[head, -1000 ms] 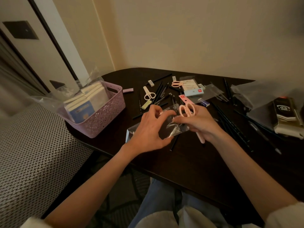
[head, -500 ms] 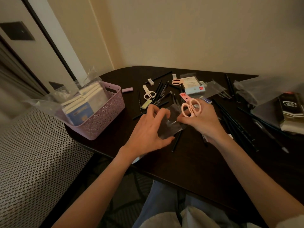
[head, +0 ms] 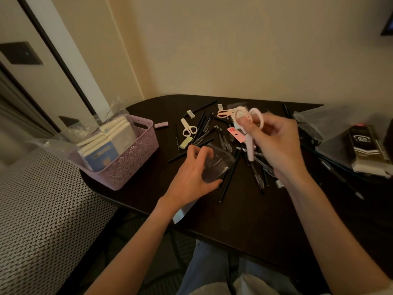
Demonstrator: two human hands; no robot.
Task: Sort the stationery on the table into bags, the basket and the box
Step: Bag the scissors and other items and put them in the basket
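Box (head: 364,145) reads "0.5" — right hand (head: 276,143) has lifted the gripped pink scissors (head: 251,128) off the desk (head: 244,209); left hand (head: 191,177) pinches a clear bag (head: 214,165).

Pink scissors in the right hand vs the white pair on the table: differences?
The pink scissors are lifted off the table, gripped by the right hand, handles up; the white scissors lie flat, untouched, handles toward the camera. The pink pair's blades sit in a sheath; the white pair's show no separate sheath. Both are small, with looped handles.
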